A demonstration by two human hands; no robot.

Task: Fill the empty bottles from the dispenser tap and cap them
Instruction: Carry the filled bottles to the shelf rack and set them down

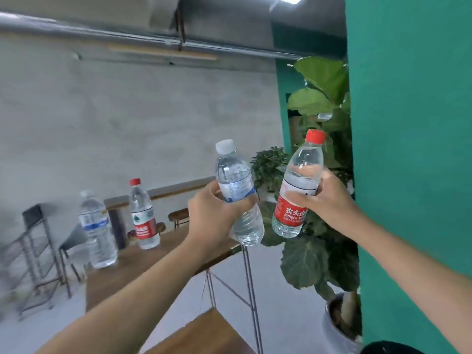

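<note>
My left hand [214, 213] grips a clear bottle with a blue label and a white cap [236, 190], held up above the table's far corner. My right hand [324, 198] grips a clear bottle with a red label and a red cap [300, 180], held in the air beside the first one. Both bottles lean a little and both carry their caps. Two more capped bottles stand on the wooden table [158, 254]: a blue-label one [97, 231] at the left and a red-label one [143, 215] behind it. No dispenser tap is in view.
A green wall [408, 149] rises close on the right. Large potted plants [319, 251] stand beside it, in a white pot [334, 325]. A metal rack [33, 261] and a chair stand at the left. A wooden stool [204, 333] sits below my arms.
</note>
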